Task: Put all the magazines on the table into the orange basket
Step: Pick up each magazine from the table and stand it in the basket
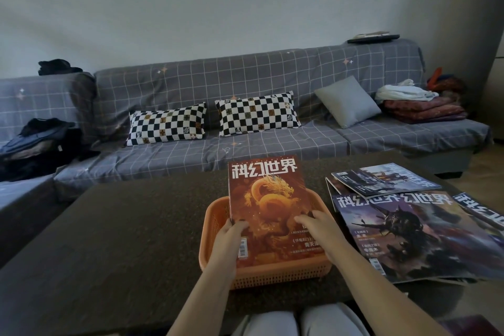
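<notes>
Orange plastic shows on three sides of the red dragon magazine (268, 199), which stands tilted in the orange basket (215, 215) with its lower end down inside and its title end sticking up over the far rim. It looks like the first one in; I can't see any other under it. The left hand (230, 237) grips the magazine's left edge near the bottom, fingers curled over onto the cover. The right hand (317, 229) lies on the cover's lower right, fingers bent and resting on it — whether the thumb is hooked round the edge I cannot tell. So the magazine sits between the two hands, most of it rising beyond them.

Much is left, I'd judge. On the dark table (136, 226), just to the right of the basket, the blue-cover magazine (409, 232) lies flat, with a pile of magazines (381, 179) behind it and another magazine (480, 209) at the far right edge — all waiting.
</notes>
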